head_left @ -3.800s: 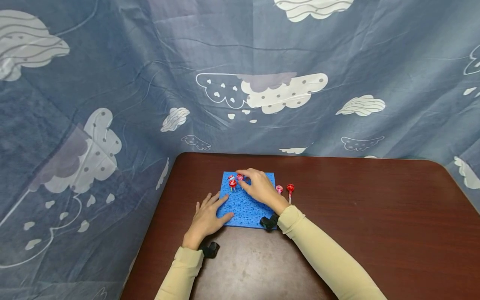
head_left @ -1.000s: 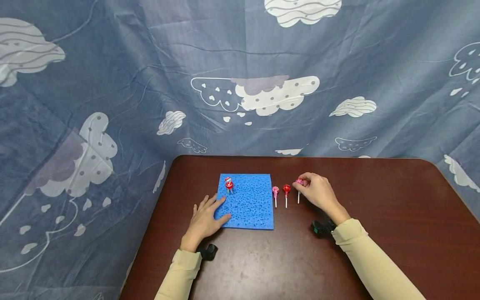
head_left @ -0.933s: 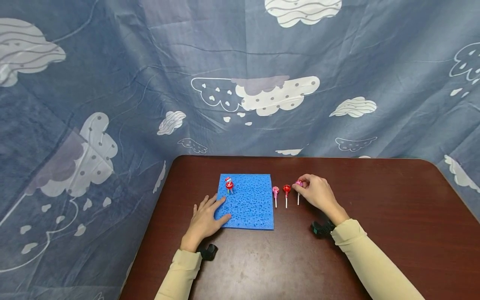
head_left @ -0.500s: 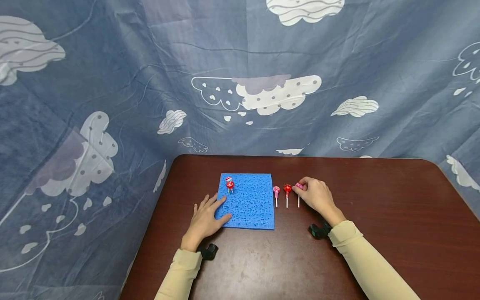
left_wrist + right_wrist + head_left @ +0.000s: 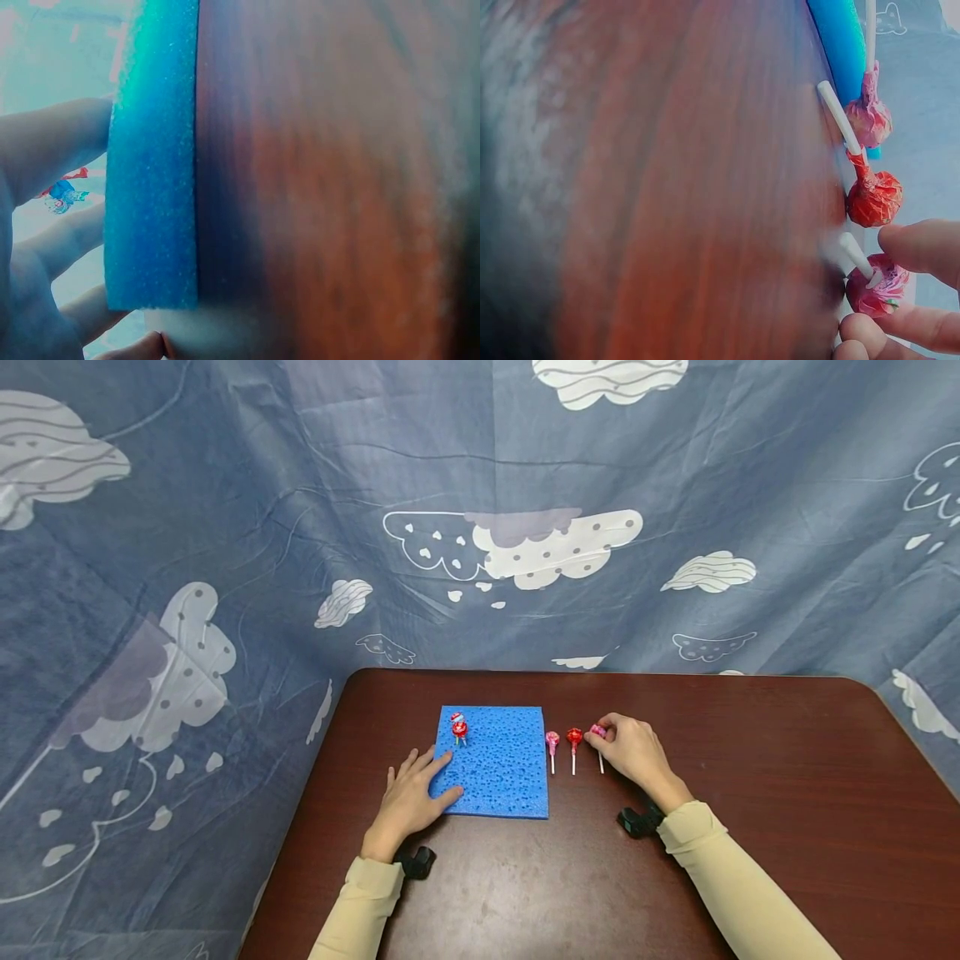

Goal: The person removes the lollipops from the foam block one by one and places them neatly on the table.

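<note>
My left hand (image 5: 411, 797) rests with spread fingers on the left edge of a blue foam block (image 5: 502, 777). Two red-wrapped lollipops (image 5: 459, 728) stand in the block's upper left part. Right of the block, my right hand (image 5: 636, 752) pinches a pink lollipop (image 5: 877, 291) by its wrapped head between thumb and fingers, its white stick pointing toward the near side. Beside it on the table lie a red lollipop (image 5: 574, 737) and, closer to the block, another pink lollipop (image 5: 552, 740), sticks also toward the near side. In the left wrist view the block's side (image 5: 154, 195) hides some fingertips.
A dark brown wooden table (image 5: 750, 793) carries everything and extends far to the right. Blue cloth (image 5: 450, 460) with cloud prints hangs behind and along the left side. Black cameras sit on both wrists (image 5: 640, 822).
Earlier my right hand was over the foam at a pink lollipop; now it holds a pink lollipop at the row's right end. Lately that stick has swung slightly right. My left hand stays put.
</note>
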A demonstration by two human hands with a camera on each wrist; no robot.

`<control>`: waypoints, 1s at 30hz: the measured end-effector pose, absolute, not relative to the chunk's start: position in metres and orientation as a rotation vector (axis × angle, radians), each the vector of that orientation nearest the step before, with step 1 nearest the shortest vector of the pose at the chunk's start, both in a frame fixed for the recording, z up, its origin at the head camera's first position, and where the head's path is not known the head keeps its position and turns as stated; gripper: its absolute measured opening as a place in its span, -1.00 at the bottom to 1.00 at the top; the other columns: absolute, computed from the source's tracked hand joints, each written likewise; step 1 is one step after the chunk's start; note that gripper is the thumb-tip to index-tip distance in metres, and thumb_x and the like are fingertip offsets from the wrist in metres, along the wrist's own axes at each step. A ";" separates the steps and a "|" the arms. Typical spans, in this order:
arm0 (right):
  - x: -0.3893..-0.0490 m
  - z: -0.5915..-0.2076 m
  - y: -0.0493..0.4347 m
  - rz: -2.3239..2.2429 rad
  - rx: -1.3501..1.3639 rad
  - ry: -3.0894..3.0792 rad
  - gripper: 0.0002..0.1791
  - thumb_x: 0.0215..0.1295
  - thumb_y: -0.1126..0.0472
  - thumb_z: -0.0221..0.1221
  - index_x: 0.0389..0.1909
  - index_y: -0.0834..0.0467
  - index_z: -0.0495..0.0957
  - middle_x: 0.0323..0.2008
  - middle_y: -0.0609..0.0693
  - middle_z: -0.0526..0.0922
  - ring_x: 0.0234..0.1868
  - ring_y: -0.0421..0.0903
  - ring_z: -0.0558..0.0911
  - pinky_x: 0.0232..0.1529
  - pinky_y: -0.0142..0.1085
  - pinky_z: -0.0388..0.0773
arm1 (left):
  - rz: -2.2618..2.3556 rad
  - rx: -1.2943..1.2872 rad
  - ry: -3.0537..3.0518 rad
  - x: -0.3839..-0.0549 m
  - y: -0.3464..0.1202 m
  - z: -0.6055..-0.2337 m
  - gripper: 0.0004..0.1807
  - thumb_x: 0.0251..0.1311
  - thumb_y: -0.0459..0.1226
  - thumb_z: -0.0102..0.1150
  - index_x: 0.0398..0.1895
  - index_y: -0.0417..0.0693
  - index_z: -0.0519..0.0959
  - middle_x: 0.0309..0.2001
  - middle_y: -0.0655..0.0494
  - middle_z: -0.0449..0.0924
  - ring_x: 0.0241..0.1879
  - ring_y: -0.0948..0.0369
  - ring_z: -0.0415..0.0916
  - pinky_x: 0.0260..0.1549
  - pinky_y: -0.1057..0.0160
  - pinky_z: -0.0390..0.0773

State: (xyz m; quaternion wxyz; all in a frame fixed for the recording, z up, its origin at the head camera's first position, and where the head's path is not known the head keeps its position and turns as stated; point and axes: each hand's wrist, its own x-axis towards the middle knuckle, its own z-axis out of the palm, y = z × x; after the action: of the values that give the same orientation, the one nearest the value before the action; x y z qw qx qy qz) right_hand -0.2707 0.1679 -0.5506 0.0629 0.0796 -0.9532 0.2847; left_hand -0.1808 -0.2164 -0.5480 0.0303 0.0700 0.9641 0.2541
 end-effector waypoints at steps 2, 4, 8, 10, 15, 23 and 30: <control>-0.271 -0.551 0.168 0.863 0.243 -2.882 -0.64 0.27 0.07 0.42 -0.10 0.27 0.69 -0.50 0.00 0.59 -0.50 -0.10 0.49 -0.47 -0.26 0.35 | 0.784 0.215 2.973 -0.180 -0.216 -0.548 -0.25 0.31 0.16 0.30 0.53 0.20 0.43 0.59 -0.09 0.26 0.60 -0.25 0.07 0.41 -0.57 -0.02; -0.271 -0.551 0.168 0.864 0.248 -2.883 -0.64 0.28 0.07 0.42 -0.09 0.27 0.69 -0.50 0.00 0.59 -0.49 -0.10 0.49 -0.47 -0.26 0.35 | 0.784 0.215 2.971 -0.180 -0.216 -0.548 -0.25 0.31 0.16 0.30 0.53 0.20 0.43 0.59 -0.09 0.26 0.60 -0.25 0.07 0.41 -0.57 -0.03; -0.269 -0.543 0.166 0.827 0.244 -2.848 -0.61 0.28 0.06 0.42 -0.06 0.29 0.69 -0.42 0.06 0.61 -0.42 -0.04 0.53 -0.44 -0.18 0.42 | 0.785 0.217 2.970 -0.180 -0.216 -0.548 -0.25 0.31 0.16 0.30 0.52 0.19 0.43 0.59 -0.10 0.26 0.60 -0.25 0.07 0.41 -0.58 -0.02; -0.267 -0.534 0.160 0.813 0.249 -2.798 -0.59 0.27 0.06 0.42 -0.04 0.30 0.68 -0.35 0.12 0.63 -0.36 0.02 0.57 -0.38 -0.09 0.50 | 0.786 0.219 2.974 -0.180 -0.216 -0.547 -0.25 0.31 0.16 0.31 0.52 0.19 0.44 0.58 -0.10 0.27 0.60 -0.25 0.07 0.41 -0.58 -0.02; -0.261 -0.501 0.128 0.866 0.327 -2.656 -0.56 0.27 0.08 0.42 0.05 0.29 0.67 -0.21 0.18 0.67 -0.24 0.11 0.63 -0.23 0.07 0.58 | 0.778 0.221 2.983 -0.180 -0.216 -0.546 -0.25 0.30 0.16 0.31 0.52 0.18 0.45 0.58 -0.10 0.28 0.59 -0.26 0.09 0.40 -0.58 -0.01; -0.251 -0.475 0.053 0.950 0.544 -2.589 -0.56 0.28 0.08 0.43 0.10 0.20 0.69 -0.07 0.13 0.73 -0.09 0.11 0.68 -0.10 0.03 0.65 | 0.769 0.219 2.977 -0.181 -0.216 -0.546 -0.25 0.31 0.18 0.30 0.53 0.21 0.43 0.58 -0.09 0.27 0.60 -0.25 0.07 0.41 -0.57 -0.01; -0.250 -0.492 0.001 0.943 0.712 -2.594 -0.55 0.27 0.07 0.45 0.12 0.17 0.69 -0.08 0.05 0.73 -0.16 -0.02 0.74 -0.22 -0.13 0.73 | 0.721 0.203 2.981 -0.183 -0.216 -0.546 -0.24 0.31 0.19 0.29 0.53 0.22 0.42 0.58 -0.08 0.28 0.60 -0.24 0.08 0.41 -0.57 0.02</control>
State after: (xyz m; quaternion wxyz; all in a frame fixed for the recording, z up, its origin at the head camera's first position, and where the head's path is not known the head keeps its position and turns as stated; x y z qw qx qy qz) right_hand -0.2504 0.0011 -0.4915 0.1451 0.2473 -0.9004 0.3272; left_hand -0.1825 -0.2159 -0.5464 0.0338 0.0661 0.9693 0.2343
